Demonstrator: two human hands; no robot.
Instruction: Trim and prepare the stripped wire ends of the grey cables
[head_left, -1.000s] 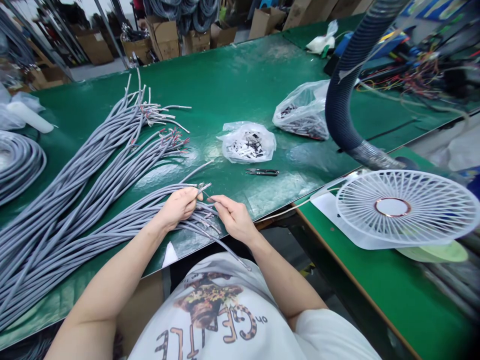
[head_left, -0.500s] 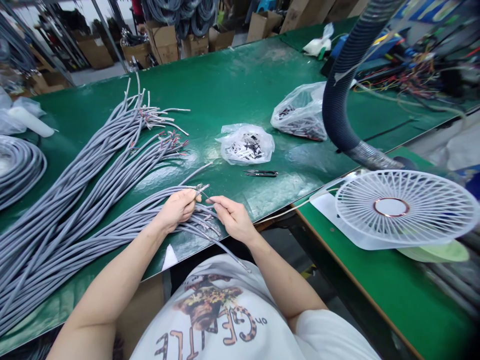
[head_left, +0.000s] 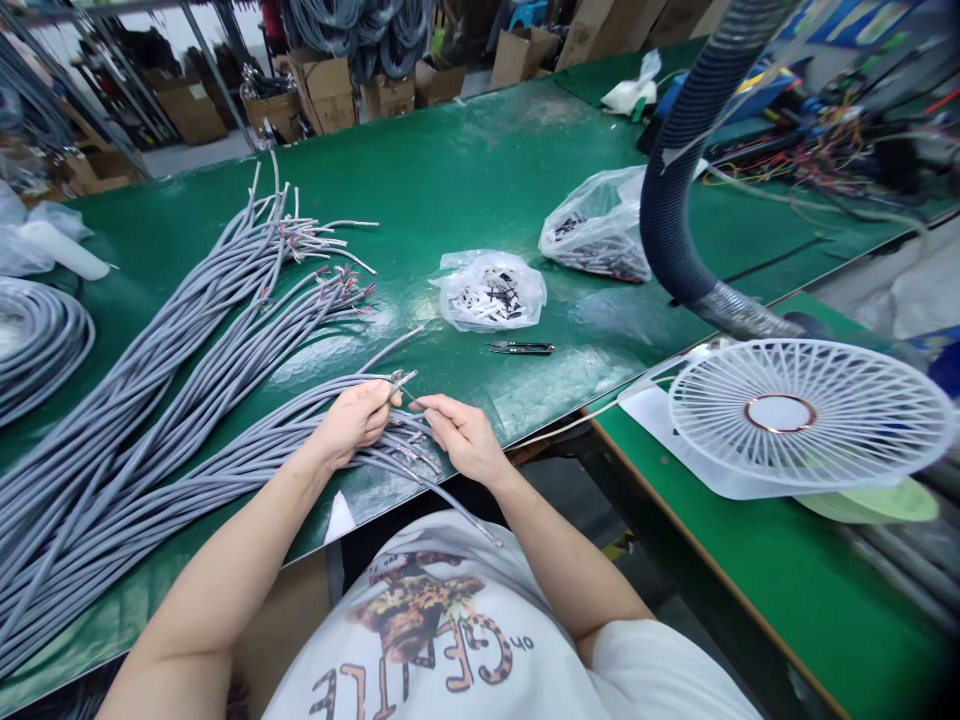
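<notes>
My left hand [head_left: 352, 422] is shut around several grey sheathed cables [head_left: 247, 480], and a stripped cable end [head_left: 401, 380] sticks out past its fingertips. My right hand [head_left: 465, 437] pinches a thin wire [head_left: 412, 396] from that end between thumb and forefinger. More cable ends [head_left: 405, 450] fan out beneath my right hand. Further up the green bench mat [head_left: 465, 200], long bundles of the same cable end in red-tipped wires [head_left: 330, 280]. A small pair of snips [head_left: 521, 348] lies to the upper right of my hands.
Two plastic bags of small parts [head_left: 491, 290] lie on the mat, with a coiled cable [head_left: 37, 350] at the left. A ribbed hose [head_left: 675, 170] arches at the right above a white fan guard [head_left: 802, 418]. Cardboard boxes [head_left: 322, 90] stand behind the bench.
My hands stay almost in place at the cable end. The whole view shifts slightly, with the bags and hose sliding a little left.
</notes>
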